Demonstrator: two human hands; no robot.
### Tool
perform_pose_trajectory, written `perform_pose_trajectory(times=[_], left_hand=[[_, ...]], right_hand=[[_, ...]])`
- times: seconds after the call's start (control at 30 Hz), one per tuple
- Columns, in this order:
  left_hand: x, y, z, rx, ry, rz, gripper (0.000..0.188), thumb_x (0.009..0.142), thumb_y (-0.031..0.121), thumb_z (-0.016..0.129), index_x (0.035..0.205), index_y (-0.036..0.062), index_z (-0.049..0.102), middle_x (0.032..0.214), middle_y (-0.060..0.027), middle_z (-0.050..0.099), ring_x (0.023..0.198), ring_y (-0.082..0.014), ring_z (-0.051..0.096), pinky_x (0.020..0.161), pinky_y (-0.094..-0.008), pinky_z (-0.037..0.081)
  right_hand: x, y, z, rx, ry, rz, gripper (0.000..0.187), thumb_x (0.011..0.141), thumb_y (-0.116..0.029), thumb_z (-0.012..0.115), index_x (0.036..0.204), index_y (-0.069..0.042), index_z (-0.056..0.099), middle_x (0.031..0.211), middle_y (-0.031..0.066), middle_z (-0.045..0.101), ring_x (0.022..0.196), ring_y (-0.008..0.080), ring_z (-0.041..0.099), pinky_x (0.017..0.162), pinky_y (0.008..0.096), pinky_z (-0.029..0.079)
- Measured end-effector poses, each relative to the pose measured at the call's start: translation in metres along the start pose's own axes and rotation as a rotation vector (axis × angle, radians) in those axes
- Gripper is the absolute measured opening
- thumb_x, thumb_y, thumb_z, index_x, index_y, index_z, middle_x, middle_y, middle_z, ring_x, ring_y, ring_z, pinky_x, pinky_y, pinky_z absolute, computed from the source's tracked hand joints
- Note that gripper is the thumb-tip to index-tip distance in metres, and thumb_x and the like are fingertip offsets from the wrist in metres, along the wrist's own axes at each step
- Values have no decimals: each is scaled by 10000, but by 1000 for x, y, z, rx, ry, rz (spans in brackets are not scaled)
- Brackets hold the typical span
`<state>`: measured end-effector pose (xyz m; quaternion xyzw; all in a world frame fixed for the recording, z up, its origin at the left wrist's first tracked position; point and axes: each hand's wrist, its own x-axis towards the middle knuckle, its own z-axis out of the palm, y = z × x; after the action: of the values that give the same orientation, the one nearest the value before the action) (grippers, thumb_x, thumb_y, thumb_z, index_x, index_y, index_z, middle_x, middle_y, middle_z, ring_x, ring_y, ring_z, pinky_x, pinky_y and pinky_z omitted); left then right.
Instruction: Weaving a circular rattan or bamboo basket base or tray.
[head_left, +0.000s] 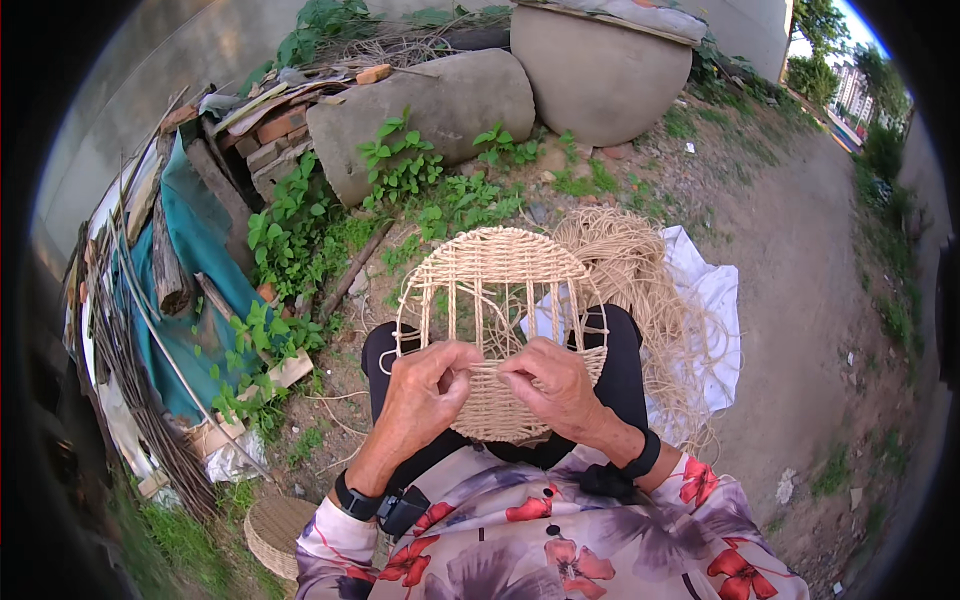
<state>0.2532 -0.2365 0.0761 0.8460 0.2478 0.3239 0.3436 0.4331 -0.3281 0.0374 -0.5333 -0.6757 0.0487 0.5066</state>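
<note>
A round piece of tan cord weaving (503, 258) rests across my lap on dark trousers. Its far and near parts are densely woven, while bare upright cords bridge a gap in the middle. My left hand (428, 388) is closed at the left of the near woven part, thumb and fingers pinched on the cord there. Just to its right, my right hand (562, 385) pinches the cord along the same edge. The strand between the fingertips is mostly hidden. A loose cord loop sticks out beside the left hand.
A big loose heap of tan cord (625, 265) lies on a white sheet (715, 345) beyond my right knee. At lower left stands a round woven piece (280, 530). Sticks and teal cloth (165, 290) are piled left; a concrete cylinder (430, 120) and large pot (600, 75) lie ahead.
</note>
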Motion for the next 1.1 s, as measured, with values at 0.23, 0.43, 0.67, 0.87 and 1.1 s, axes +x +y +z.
perform_pose_trajectory(times=[0.23, 0.43, 0.67, 0.87, 1.1], left_hand=[[35, -40, 35, 219, -108, 265, 493, 825, -50, 564, 1292, 108, 579, 906, -218, 687, 792, -409, 660, 687, -455, 538], [50, -32, 46, 411, -331, 176, 551, 743, -34, 582, 1270, 124, 591, 841, -224, 669, 800, -402, 656, 678, -495, 519], [38, -33, 37, 299, -157, 261, 447, 734, -51, 567, 1154, 83, 646, 818, -198, 673, 708, -371, 653, 648, -440, 530], [0, -38, -12, 250, -102, -98, 200, 737, -20, 569, 880, -1, 707, 792, -160, 679, 690, -294, 672, 640, -367, 527], [5, -35, -11, 371, -21, 9, 146, 740, -3, 577, 841, -23, 681, 804, -189, 674, 724, -329, 679, 674, -404, 528]], right_hand=[[-11, 30, -14, -420, 79, 77, 100, 718, -15, 654, 740, -52, 564, 692, 102, 556, 659, 293, 588, 561, 409, 458], [-8, 42, 12, -361, 50, 147, 73, 715, -43, 659, 731, -57, 590, 707, 105, 602, 639, 296, 613, 566, 416, 473], [-8, 39, -1, -2, 41, 312, 70, 831, -29, 641, 899, -24, 655, 755, 106, 607, 638, 232, 623, 577, 349, 471], [-21, 49, -33, -152, 78, 209, 163, 829, 24, 602, 976, -27, 650, 838, 131, 600, 731, 311, 618, 663, 374, 491], [-36, 44, -25, -558, -6, 112, 231, 758, 35, 571, 967, -59, 602, 862, 122, 532, 788, 328, 568, 678, 416, 479]])
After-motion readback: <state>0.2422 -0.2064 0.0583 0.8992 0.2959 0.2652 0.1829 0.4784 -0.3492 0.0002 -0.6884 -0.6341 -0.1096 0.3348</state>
